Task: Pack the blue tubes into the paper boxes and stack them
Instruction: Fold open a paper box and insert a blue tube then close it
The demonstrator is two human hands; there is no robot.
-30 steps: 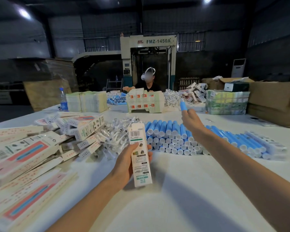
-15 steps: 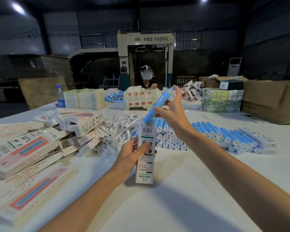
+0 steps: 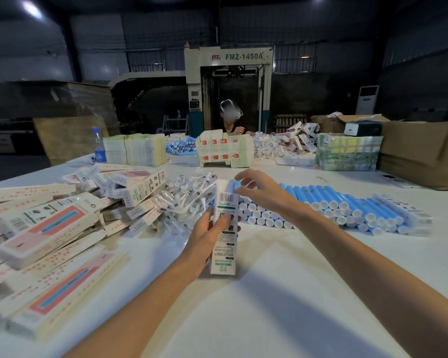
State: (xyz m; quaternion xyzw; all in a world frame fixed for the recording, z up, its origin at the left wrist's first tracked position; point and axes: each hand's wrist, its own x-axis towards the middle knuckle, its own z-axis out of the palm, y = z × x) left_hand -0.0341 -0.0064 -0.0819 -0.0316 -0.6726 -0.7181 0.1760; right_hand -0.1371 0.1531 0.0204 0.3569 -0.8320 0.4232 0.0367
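My left hand (image 3: pixel 208 235) grips a white paper box (image 3: pixel 224 244), holding it upright with its lower end on the white table (image 3: pixel 282 293). My right hand (image 3: pixel 260 193) is at the box's open top and pinches the end of a blue tube (image 3: pixel 231 186). Only a short blue tip shows above the box; the rest is inside. Just behind my hands lies a row of stacked blue tubes (image 3: pixel 329 205) with white caps facing me.
Packed paper boxes (image 3: pixel 49 223) lie heaped on the left. Clear-wrapped small items (image 3: pixel 189 197) are piled behind the box. Across the table sit flat carton stacks (image 3: pixel 135 149), a water bottle (image 3: pixel 98 146), green bundles (image 3: pixel 347 153), a cardboard carton (image 3: pixel 422 153) and another person (image 3: pixel 229 117).
My right hand lifted a blue tube from the pile, brought it over the box and slid it down inside. My left hand kept hold of the box and stood it upright.
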